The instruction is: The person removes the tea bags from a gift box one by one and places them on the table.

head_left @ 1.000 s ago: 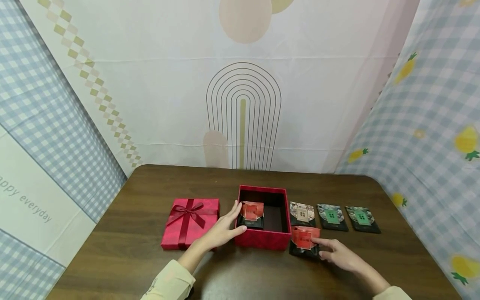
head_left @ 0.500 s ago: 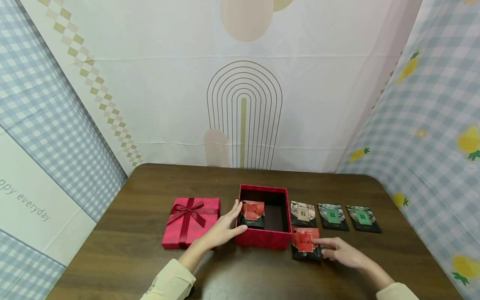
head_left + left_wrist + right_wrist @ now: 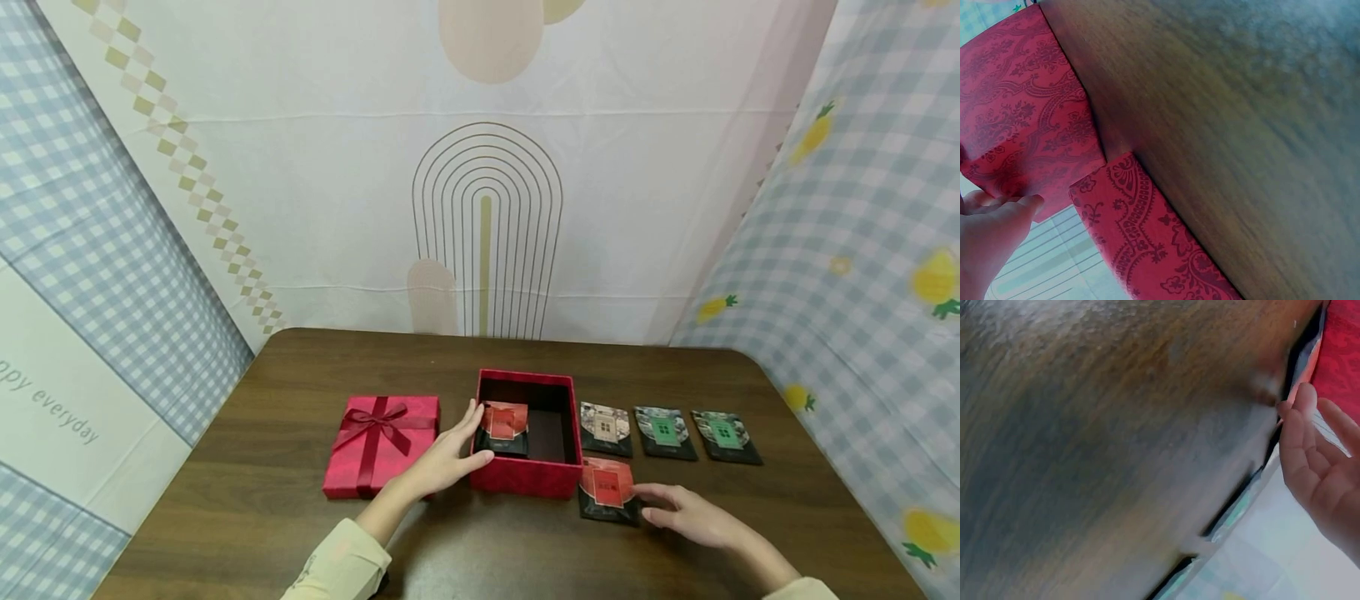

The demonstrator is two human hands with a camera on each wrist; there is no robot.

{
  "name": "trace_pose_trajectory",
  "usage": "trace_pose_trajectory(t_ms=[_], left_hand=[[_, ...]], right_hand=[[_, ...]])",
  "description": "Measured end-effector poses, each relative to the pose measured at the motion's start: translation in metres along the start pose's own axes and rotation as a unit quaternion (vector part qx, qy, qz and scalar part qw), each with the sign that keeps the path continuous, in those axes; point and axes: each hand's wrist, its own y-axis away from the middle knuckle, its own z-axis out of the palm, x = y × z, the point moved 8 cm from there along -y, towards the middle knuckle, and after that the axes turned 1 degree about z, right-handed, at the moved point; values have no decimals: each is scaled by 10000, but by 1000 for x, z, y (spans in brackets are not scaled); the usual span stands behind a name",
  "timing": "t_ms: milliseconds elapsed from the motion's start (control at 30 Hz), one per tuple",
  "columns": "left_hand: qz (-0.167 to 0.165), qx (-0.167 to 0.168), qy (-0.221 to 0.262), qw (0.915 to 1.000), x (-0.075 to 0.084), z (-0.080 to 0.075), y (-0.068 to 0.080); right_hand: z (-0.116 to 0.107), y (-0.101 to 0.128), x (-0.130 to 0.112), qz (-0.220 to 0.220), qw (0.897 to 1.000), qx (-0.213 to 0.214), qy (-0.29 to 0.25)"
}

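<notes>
The right hand (image 3: 686,517), fingers loosely spread, touches the right edge of a red-and-black flat foil sachet (image 3: 607,490) with its fingertips (image 3: 1300,403); nothing is pinched. The sachet lies flat on the dark wooden table (image 3: 247,467), its long axis running away from the person, tilted slightly left, just left of that hand and touching the front right corner of the open red patterned cardboard box (image 3: 527,479). The left hand (image 3: 442,458) rests open-fingered against the box's left wall, a matching sachet (image 3: 504,427) inside.
</notes>
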Motion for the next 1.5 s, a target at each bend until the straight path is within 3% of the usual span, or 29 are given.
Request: trace_pose_trajectory(t_ms=[267,400,533,767,967,1167,1300,1500], left_hand=[[-150,-40,212,9997,0,-1,1],[11,-3,66,10000,4,-1,2],[-187,-51,208,9996,0,0,1],[-399,-109,253,9988,-5,3,2],[-378,-92,304,9988,-3,1,1],[-395,-106,264,9988,-4,0,1],[-423,-109,275,9987,-3,0,1],[-416,-102,345,9985,-2,-1,1]], right_hand=[[-16,-3,-22,290,9930,1146,-38],[-21,-9,-41,167,9839,1775,143],[-21,-16,-59,28,9730,2287,300],[-16,-28,-80,-331,9554,2921,-272],[-8,-42,-97,-679,9478,3063,-567],[2,-62,-117,-959,9528,2760,-827],[8,-76,-123,-826,9606,2542,-761],[11,-94,-124,-410,9657,2546,-299]])
